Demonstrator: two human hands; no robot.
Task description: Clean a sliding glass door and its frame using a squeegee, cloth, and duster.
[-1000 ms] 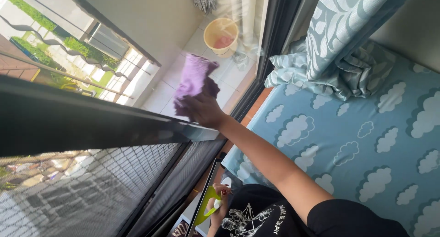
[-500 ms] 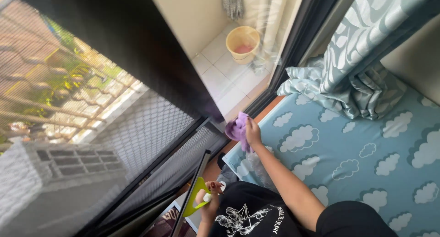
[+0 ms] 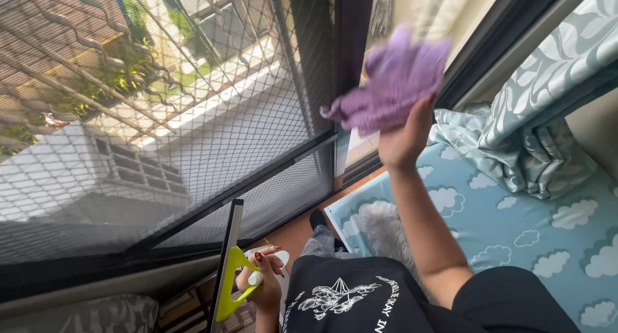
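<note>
A crumpled purple cloth is held up against the window glass, far right of the mesh screen, gripped by the closed right hand. Low and near, the left hand is wrapped around a green-handled squeegee, beside the cloud-patterned blue sheet and bunched curtain.

A crumpled purple cloth is held up against the far window glass, while a yellow-green squeegee with a black blade stands upright near the lower left.
</note>
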